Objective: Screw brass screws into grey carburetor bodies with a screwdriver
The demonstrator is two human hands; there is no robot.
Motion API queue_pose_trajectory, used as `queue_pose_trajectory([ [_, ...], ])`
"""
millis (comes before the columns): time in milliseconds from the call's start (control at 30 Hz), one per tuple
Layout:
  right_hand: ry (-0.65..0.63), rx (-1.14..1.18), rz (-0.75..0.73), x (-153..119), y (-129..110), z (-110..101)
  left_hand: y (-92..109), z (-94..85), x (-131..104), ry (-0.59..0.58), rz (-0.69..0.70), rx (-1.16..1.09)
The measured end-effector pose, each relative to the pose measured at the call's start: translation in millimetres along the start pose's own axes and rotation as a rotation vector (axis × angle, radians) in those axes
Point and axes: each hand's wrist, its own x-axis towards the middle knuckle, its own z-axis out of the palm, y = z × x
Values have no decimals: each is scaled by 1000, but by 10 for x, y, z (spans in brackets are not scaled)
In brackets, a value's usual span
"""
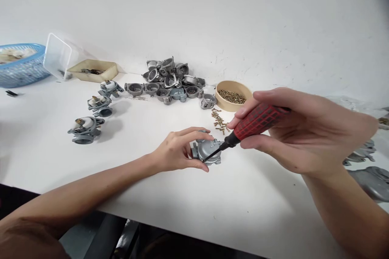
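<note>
Screwdriver point(258, 122), right of centre in the frame, is held by the right hand point(310, 129), its fingers and thumb closed round the handle, presumably for twisting. The tip is set at the near edge of a domed metal part point(205, 148), just below frame centre, which is clamped between thumb and fingers of the left hand point(174, 149), probably against turning. Loose screws point(219, 121) are spread just beyond, likely for easy picking, before their tub point(234, 86). Castings point(170, 80) are heaped at upper centre, apparently as stock.
</note>
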Motion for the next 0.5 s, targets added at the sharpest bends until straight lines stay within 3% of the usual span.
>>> queue_pose_trajectory([
  [133,9,-25,42,16,-6,-8,14,0,1,-9,-22,-8],
  [400,-102,44,170,-62,-59,-55,19,9,-4,4,-9,11],
  [500,-178,114,144,-17,-71,-33,-2,44,-19,22,1,42],
])
